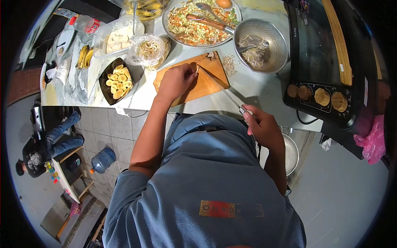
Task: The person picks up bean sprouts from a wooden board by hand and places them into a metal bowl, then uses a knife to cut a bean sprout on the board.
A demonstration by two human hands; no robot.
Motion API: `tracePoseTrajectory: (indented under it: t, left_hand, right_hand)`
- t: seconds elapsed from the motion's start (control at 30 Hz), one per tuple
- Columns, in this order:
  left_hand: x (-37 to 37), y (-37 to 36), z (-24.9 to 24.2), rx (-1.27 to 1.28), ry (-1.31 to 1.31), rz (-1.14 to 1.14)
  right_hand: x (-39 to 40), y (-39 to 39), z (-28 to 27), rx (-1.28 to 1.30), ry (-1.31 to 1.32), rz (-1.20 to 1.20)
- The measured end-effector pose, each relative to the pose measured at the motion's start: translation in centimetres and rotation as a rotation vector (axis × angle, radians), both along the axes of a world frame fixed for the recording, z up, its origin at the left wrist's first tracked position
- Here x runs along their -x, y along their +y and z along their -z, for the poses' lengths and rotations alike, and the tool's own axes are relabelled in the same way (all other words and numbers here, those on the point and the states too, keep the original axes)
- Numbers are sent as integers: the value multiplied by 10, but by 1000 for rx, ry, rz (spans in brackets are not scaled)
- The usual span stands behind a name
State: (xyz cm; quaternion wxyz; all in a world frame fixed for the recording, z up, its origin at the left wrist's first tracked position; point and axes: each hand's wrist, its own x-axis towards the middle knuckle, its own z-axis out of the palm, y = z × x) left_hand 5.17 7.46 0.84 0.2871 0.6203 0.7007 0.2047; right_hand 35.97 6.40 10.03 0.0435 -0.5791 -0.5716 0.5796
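Note:
A wooden cutting board (206, 84) lies on the marble counter. My left hand (178, 82) rests over it with the fingers closed in a pinch; a small pale piece shows at the fingertips. My right hand (261, 124) is wrapped round the handle of a long knife (223, 89), whose tip reaches the board beside my left fingertips. Scraps lie at the board's far edge, and loose bean sprouts (230, 65) are on the counter to its right. Beyond, a metal pot (281, 45) holds some sprouts, with its handle over a tray of shredded vegetables (182, 31).
To the left stand a dark box (104, 80) of sliced pieces, a bag of sprouts (144, 51) and a plastic container (99, 45). A black oven (318, 78) is at the right. Another person (33, 157) sits far left, near a blue water jug (103, 160).

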Motion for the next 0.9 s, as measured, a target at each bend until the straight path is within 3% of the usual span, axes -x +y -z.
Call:
tracePoseTrajectory:
  t: [0.9]
  left_hand:
    - [7,-5,-11,49,89,1]
  right_hand:
    - [5,3,-3,1,-90,-59]
